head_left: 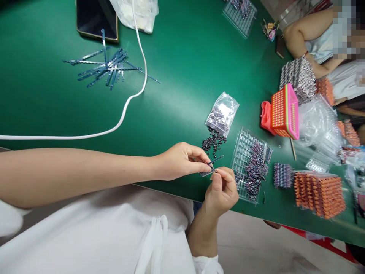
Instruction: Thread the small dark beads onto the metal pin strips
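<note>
My left hand (184,161) pinches a thin dark blue strip (218,158) between thumb and fingers, with a small patterned piece (205,174) just under the fingertips. Touching it from the right, my right hand (221,193) is closed in a pinch at a tiny dark item, probably a bead. Loose dark beads (213,141) lie beyond my hands, spilling from a clear plastic bag (222,112). To the right of my right hand, a clear compartment tray (240,152) carries a heap of thin purple-blue beaded pieces (255,169).
Blue strips (110,68) lie scattered near a phone (97,19) and white cable (125,108). An orange-pink basket (282,112), a striped stack (283,176) and orange stacks (319,194) stand right. Other people sit at the far right, beyond a grey-white stack (298,79).
</note>
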Demonstrator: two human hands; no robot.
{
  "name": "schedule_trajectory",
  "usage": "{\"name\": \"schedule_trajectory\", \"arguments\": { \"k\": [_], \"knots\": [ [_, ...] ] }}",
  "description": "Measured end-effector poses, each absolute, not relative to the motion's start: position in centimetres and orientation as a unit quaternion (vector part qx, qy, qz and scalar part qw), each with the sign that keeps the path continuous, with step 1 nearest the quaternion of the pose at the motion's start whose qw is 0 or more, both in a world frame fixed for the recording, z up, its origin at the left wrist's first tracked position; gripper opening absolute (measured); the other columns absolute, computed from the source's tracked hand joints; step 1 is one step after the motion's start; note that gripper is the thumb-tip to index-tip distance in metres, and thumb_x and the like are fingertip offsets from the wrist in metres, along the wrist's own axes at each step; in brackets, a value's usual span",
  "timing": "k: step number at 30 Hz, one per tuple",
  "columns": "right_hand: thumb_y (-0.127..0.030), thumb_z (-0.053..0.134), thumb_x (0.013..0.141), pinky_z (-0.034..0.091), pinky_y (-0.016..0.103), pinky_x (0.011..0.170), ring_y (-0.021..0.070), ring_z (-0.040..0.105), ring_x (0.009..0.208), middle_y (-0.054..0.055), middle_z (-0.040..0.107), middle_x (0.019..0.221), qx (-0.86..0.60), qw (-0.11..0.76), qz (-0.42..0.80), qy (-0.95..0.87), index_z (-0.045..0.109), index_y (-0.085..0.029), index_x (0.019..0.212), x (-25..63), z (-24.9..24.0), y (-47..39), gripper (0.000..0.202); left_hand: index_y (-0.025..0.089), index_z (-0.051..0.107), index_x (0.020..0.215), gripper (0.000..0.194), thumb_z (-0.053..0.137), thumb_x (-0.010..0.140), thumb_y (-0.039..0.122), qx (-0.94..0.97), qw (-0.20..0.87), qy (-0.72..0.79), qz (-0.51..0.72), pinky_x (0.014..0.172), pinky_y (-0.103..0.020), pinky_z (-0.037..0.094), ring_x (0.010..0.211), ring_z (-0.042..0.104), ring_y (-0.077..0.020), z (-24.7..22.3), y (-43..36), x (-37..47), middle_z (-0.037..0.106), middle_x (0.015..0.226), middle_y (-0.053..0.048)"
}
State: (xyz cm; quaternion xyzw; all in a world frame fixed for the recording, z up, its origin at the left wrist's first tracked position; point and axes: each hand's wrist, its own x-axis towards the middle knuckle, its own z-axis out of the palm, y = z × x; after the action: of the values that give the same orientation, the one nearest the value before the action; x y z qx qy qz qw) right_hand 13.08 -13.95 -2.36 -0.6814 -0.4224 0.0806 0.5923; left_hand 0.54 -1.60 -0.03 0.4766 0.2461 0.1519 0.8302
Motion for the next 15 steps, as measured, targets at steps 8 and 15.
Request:
{"name": "schedule_trajectory", "arguments": {
  "k": [8, 15],
  "knots": [
    [-0.019, 0.067, 0.086, 0.047, 0.027, 0.063, 0.0128, 0.059, 0.074, 0.0, 0.059, 0.078, -0.677, 0.604, 0.086, -0.413, 0.068, -0.019, 0.084, 12.99, -2.37, -13.92, 0.002, 0.015, 0.074, 0.084, 0.006, 0.074, 0.078, 0.018, 0.489, 0.824, 0.247, 0.146, 0.079, -0.024, 0.055, 0.077, 0.069, -0.0119, 0.23, -1.49, 0.51, 0.075, 0.078, -0.001],
    [-0.019, 0.068, 0.085, 0.047, 0.027, 0.062, 0.0126, 0.059, 0.074, 0.0, 0.06, 0.078, -0.666, 0.613, 0.12, -0.408, 0.069, -0.019, 0.084, 13.22, -2.3, -13.94, 0.002, 0.015, 0.074, 0.084, 0.007, 0.073, 0.079, 0.02, 0.505, 0.818, 0.235, 0.146, 0.078, -0.026, 0.055, 0.075, 0.068, -0.0128, 0.22, -1.42, 0.41, 0.074, 0.077, -0.001]
  ]
}}
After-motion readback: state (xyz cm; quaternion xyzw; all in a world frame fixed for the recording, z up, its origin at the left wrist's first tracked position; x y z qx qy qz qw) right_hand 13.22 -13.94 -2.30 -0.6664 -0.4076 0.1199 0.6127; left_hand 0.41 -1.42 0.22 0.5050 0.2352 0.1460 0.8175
